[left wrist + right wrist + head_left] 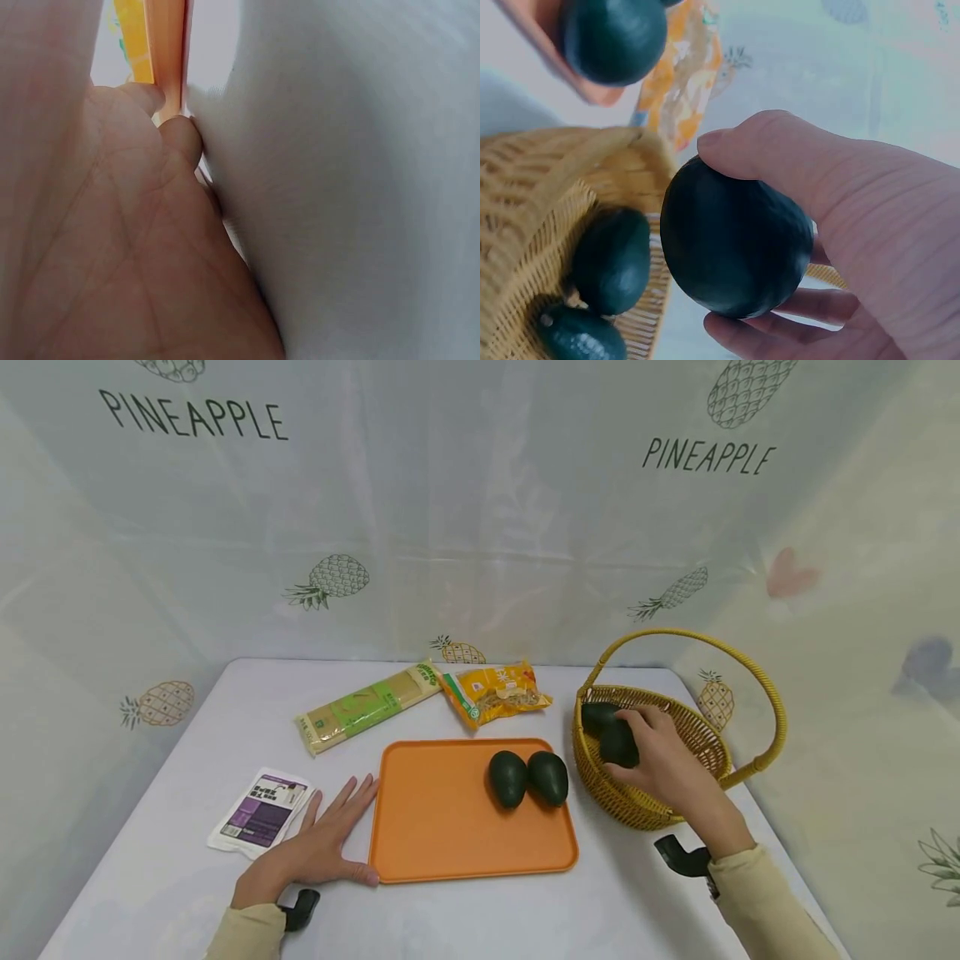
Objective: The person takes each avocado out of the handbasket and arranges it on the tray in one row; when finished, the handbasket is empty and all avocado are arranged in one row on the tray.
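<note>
My right hand (660, 760) grips a dark green avocado (735, 236) between thumb and fingers, over the yellow wicker basket (626, 806). Two more avocados, one (613, 259) above the other (581, 334) in the right wrist view, lie inside the basket. An orange tray (442, 810) sits left of the basket, with one avocado (507, 779) beside another (548, 778) on its right part. My left hand (318, 843) rests on the table with fingers spread, its thumb and fingertips at the tray's left edge. Its palm fills much of the left wrist view.
Behind the tray lie a long green and beige packet (371, 706) and an orange bag (497, 692). A white and purple packet (261, 810) is left of my left hand. The basket's tall handle (776, 718) arches up at the right. A pineapple-print sheet (480, 527) hangs behind the white table.
</note>
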Action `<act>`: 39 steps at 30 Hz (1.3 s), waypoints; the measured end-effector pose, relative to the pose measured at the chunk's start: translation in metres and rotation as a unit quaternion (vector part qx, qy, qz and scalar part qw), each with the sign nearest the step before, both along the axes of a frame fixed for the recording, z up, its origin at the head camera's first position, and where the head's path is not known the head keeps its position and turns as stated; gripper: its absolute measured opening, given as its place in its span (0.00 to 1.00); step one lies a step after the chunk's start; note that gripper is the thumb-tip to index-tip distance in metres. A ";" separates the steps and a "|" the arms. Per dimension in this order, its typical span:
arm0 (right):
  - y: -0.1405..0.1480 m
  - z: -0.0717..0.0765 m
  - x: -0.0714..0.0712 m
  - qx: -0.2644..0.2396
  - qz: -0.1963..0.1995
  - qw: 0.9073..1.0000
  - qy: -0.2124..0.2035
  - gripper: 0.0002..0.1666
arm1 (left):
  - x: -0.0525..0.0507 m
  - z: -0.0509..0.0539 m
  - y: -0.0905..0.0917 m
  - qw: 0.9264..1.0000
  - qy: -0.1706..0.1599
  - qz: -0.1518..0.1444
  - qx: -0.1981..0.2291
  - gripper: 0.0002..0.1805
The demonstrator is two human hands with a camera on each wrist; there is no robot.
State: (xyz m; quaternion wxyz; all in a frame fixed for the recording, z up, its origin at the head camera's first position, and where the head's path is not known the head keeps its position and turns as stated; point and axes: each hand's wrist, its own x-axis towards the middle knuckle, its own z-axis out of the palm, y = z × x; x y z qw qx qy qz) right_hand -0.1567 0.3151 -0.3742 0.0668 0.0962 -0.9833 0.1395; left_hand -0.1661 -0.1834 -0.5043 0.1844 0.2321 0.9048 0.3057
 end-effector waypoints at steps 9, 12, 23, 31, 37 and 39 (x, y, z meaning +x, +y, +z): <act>-0.024 0.000 0.002 -0.002 0.046 0.999 0.022 0.43 | -0.001 -0.003 0.000 1.000 0.008 -0.003 0.007 0.78; -0.032 0.001 0.003 -0.001 0.057 0.998 0.028 0.43 | -0.001 -0.004 0.000 1.000 0.010 -0.005 0.006 0.78; -0.058 0.007 0.002 -0.008 0.088 0.996 0.031 0.45 | -0.001 -0.003 -0.001 1.000 0.006 0.001 0.001 0.77; -0.073 0.003 -0.003 -0.033 0.102 0.994 0.029 0.46 | -0.001 -0.004 -0.003 1.000 0.017 -0.002 0.010 0.78; -0.085 -0.001 -0.005 -0.030 0.127 0.991 0.035 0.47 | -0.002 -0.006 -0.003 1.000 0.019 -0.003 0.006 0.78; -0.089 -0.002 -0.005 -0.026 0.135 0.990 0.036 0.48 | -0.002 -0.006 -0.003 1.000 0.019 -0.004 0.005 0.78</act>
